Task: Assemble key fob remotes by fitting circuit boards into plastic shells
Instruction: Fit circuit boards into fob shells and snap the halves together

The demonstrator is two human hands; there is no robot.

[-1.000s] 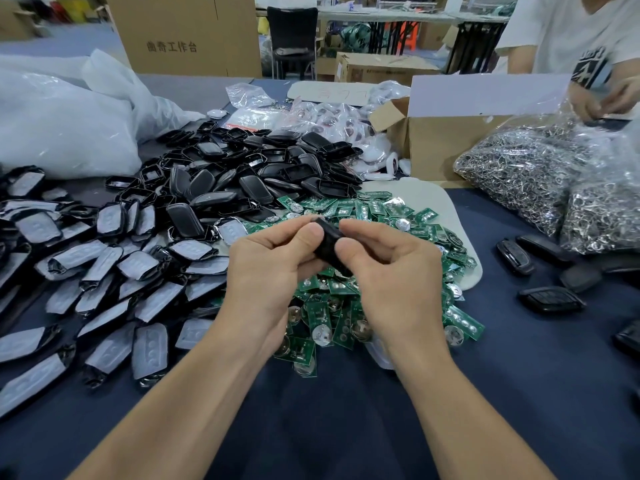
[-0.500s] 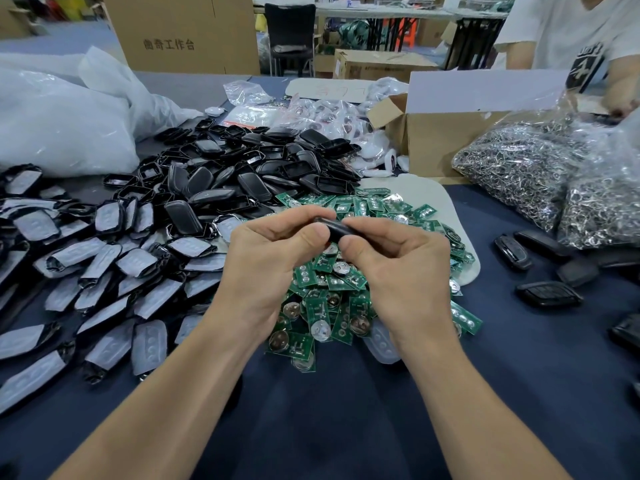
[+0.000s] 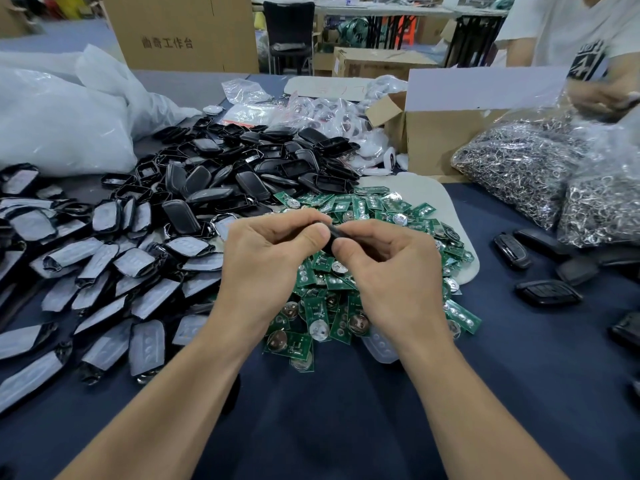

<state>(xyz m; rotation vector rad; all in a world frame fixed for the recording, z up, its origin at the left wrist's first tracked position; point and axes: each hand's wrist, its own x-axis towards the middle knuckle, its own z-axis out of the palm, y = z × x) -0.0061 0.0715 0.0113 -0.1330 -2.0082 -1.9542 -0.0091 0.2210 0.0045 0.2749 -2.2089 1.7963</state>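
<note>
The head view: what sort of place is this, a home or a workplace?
Probably a small assembly workshop. Black shells, green circuit boards and bags of metal rings lie in bulk on the table; the left hand and right hand pinch one fob.

Dark blue table (image 3: 346,427) bears black shells (image 3: 249,183), green circuit boards (image 3: 381,206).

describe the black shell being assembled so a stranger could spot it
Start at the heap of green circuit boards mid-table. Just over it the left hand and right hand pinch a black plastic shell between them. Unlike the piled shells, it is held aloft.
</note>
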